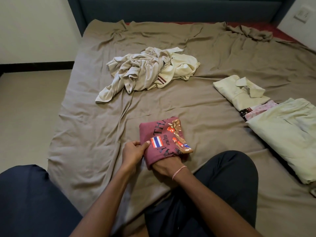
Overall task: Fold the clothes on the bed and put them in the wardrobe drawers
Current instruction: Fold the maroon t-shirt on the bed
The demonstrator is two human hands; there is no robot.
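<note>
Knees [34, 202] in dark trousers at bottom edge, person kneeling or sitting on brown sheet [85, 134]. Just ahead of them, maroon shirt [159, 134] lies on sheet folded into a small square, print side up: flag, boxer figure, dark letters. Left hand [135, 151] pinches its left edge, thumb on top by the flag, fingers curled under. Right hand [164, 166] is pushed into the near fold, fingers hidden by cloth, cannot tell whether they grip; thin bracelet [178, 171] on that wrist. Further up, mid-bed, unfolded pile [148, 72] of cream clothes, one with dark red stripes, well apart from maroon shirt. At right, folded items in a row: collared shirt [239, 91] farthest, floral piece [258, 108] between, green garment [287, 135] nearest, overlapping floral piece. Dark headboard [171, 9] at top, wall switch [301, 15] top right, floor [25, 108] at left
</note>
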